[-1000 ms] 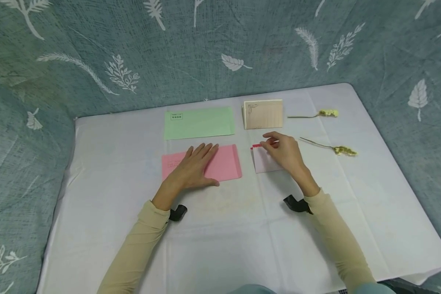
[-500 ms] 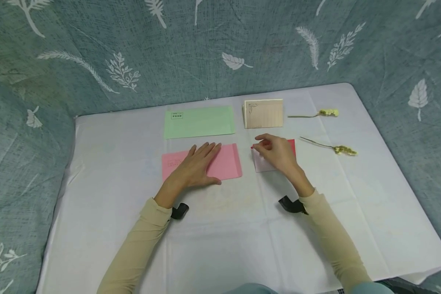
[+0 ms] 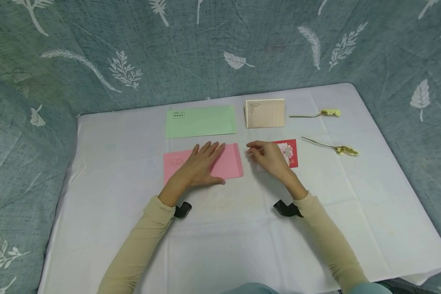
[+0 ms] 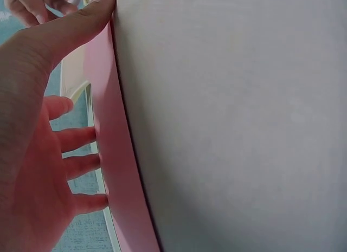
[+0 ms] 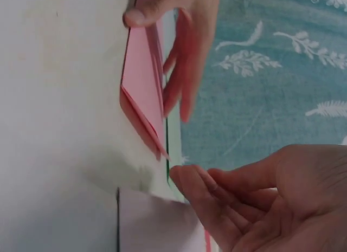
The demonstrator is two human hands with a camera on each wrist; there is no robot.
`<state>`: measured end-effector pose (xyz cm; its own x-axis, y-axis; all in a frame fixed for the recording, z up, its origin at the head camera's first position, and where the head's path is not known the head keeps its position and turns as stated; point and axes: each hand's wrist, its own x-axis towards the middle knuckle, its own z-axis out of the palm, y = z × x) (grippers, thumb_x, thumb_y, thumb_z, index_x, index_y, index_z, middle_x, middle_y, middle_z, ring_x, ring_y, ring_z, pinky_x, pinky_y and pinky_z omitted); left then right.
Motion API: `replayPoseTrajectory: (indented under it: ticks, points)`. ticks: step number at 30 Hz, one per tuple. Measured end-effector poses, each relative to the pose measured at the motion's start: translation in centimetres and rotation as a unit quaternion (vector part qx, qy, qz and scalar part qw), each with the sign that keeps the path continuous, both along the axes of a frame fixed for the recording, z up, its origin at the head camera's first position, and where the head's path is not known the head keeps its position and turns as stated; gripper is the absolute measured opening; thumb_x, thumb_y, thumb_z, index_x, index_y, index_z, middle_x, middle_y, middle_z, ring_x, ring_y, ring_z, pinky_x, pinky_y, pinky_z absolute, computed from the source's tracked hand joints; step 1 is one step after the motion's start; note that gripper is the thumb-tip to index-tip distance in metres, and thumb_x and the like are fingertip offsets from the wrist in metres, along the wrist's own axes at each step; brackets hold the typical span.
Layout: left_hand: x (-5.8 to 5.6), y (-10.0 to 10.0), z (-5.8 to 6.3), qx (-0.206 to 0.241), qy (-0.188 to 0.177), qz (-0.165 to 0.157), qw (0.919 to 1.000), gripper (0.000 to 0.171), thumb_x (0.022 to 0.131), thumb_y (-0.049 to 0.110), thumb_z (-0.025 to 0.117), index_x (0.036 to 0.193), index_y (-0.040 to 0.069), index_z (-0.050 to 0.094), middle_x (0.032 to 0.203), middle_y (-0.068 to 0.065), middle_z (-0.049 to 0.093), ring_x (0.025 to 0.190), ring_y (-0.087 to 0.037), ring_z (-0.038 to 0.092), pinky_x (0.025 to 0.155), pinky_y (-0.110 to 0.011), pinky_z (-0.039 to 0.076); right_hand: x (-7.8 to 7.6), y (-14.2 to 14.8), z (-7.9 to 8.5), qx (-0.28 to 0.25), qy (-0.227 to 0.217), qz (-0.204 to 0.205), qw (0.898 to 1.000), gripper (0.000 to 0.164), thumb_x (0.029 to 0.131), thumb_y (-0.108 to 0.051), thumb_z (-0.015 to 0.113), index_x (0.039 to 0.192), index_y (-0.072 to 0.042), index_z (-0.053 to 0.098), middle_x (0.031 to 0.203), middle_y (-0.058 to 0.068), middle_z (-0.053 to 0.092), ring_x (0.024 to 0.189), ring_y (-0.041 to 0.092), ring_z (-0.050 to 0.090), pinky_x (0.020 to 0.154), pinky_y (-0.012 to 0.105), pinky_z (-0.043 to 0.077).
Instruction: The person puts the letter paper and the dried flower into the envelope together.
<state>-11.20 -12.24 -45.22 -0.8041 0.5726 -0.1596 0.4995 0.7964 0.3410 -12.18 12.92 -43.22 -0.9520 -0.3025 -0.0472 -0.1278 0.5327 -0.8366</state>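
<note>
My left hand (image 3: 198,166) rests spread over the pink envelope (image 3: 231,161), its thumb along the near edge. In the left wrist view the thumb (image 4: 81,27) reaches along that edge and the fingers are apart. My right hand (image 3: 272,158) hovers over the left part of a red card with a flower print (image 3: 293,153), fingers loosely bent, nothing visible between them. Its fingertips are between card and envelope. The card's white part (image 5: 154,222) shows below the hand in the right wrist view. The envelope's flap (image 5: 142,124) stands slightly raised at its end toward my right hand.
Behind the pink envelope lies a green envelope (image 3: 202,122). A tan lined card (image 3: 266,114) is behind the red one. Two stems with yellow flowers (image 3: 330,112) lie at the right. A white cloth (image 3: 220,245) covers the table; a leaf-patterned curtain (image 3: 191,49) surrounds it.
My right hand has moved left across the card toward the pink envelope, uncovering the red flower print on the card's right. My left hand has stayed on the pink envelope.
</note>
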Motion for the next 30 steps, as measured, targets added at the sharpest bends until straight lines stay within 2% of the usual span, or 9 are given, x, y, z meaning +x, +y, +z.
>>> replayPoseTrajectory:
  ticks: [4, 11, 17, 22, 25, 30]
  points:
    - [0.1, 0.2, 0.2, 0.002, -0.003, 0.0, 1.0, 0.109, 0.079, 0.061, 0.072, 0.158, 0.012, 0.016, 0.161, -0.014, 0.02, 0.149, -0.033, 0.014, 0.118, -0.054, 0.006, 0.1, -0.6, -0.2, -0.029, -0.025, 0.017, 0.999, 0.025, 0.098, -0.001, 0.054, 0.118, 0.01, 0.065, 0.104, 0.022, 0.07, 0.082, 0.03, 0.071, 0.066, 0.027, 0.056]
    - [0.1, 0.7, 0.0, 0.004, -0.005, 0.002, 1.0, 0.107, 0.079, 0.061, 0.071, 0.158, 0.012, 0.017, 0.161, -0.015, 0.021, 0.149, -0.035, 0.014, 0.117, -0.057, 0.007, 0.3, -1.5, -0.5, -0.028, -0.032, 0.029, 0.999, 0.025, 0.097, -0.003, 0.056, 0.116, 0.012, 0.066, 0.103, 0.021, 0.071, 0.086, 0.027, 0.072, 0.071, 0.029, 0.057]
    - [0.0, 1.0, -0.1, -0.007, -0.002, 0.003, 1.0, 0.107, 0.08, 0.063, 0.07, 0.158, 0.013, 0.016, 0.161, -0.015, 0.02, 0.148, -0.036, 0.013, 0.114, -0.064, 0.006, 0.3, -1.7, -0.3, -0.066, -0.106, 0.034, 0.992, 0.028, 0.099, -0.004, 0.055, 0.119, 0.013, 0.063, 0.107, 0.024, 0.07, 0.093, 0.03, 0.071, 0.078, 0.032, 0.058]
    - [-0.1, 1.5, 0.1, -0.007, -0.001, -0.002, 1.0, 0.107, 0.08, 0.062, 0.07, 0.158, 0.013, 0.017, 0.161, -0.015, 0.021, 0.148, -0.036, 0.014, 0.115, -0.064, 0.004, 0.0, -1.8, -0.6, -0.049, -0.135, 0.028, 0.989, 0.029, 0.1, -0.006, 0.054, 0.121, 0.012, 0.062, 0.111, 0.023, 0.069, 0.097, 0.028, 0.07, 0.081, 0.03, 0.057]
    - [-0.2, 1.7, 0.2, -0.003, -0.002, -0.006, 1.0, 0.106, 0.081, 0.061, 0.07, 0.158, 0.013, 0.016, 0.16, -0.016, 0.022, 0.148, -0.037, 0.015, 0.114, -0.064, 0.005, -0.2, -1.8, -0.7, -0.068, -0.172, 0.024, 0.983, 0.031, 0.1, -0.007, 0.054, 0.124, 0.012, 0.06, 0.114, 0.024, 0.067, 0.099, 0.029, 0.069, 0.083, 0.03, 0.056]
    - [-0.3, 1.9, 0.3, -0.007, -0.006, -0.006, 0.9999, 0.104, 0.082, 0.06, 0.069, 0.158, 0.014, 0.016, 0.16, -0.015, 0.023, 0.148, -0.037, 0.015, 0.115, -0.063, 0.007, -0.6, -1.5, -0.8, -0.126, -0.241, 0.022, 0.962, 0.037, 0.102, -0.01, 0.051, 0.132, 0.012, 0.053, 0.122, 0.025, 0.063, 0.104, 0.028, 0.067, 0.087, 0.031, 0.054]
